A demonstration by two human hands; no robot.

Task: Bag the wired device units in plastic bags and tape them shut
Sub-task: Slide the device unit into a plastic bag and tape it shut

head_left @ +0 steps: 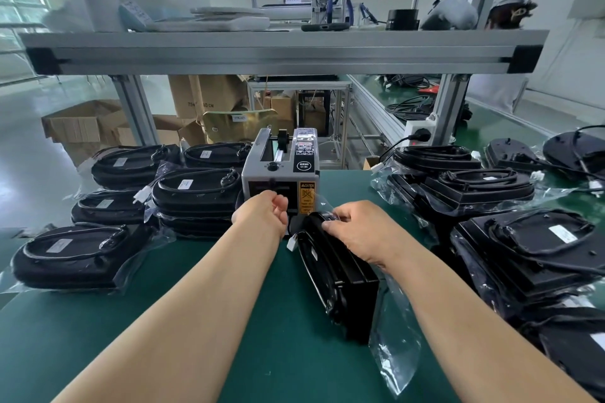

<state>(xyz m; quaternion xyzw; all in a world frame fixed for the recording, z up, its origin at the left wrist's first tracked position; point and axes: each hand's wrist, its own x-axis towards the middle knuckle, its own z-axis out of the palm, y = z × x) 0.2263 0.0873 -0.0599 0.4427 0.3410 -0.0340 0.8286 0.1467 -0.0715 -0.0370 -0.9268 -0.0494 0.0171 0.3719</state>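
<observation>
Bagged stacks (196, 193) are waiting at left, while the right hand (357, 232) is pinching the bag (393, 347) on the centre unit (337, 275) and the left hand (262, 216) is curling at the tape dispenser (281, 167), tape unseen.

Cardboard boxes (78, 129) on the floor (29, 154), aluminium shelf (284, 51) above, white socket (420, 134).

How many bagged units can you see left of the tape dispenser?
5 tops show: back-left unit, back-centre unit, middle unit, mid-left unit, front unit. Stacks likely hide more beneath.
</observation>
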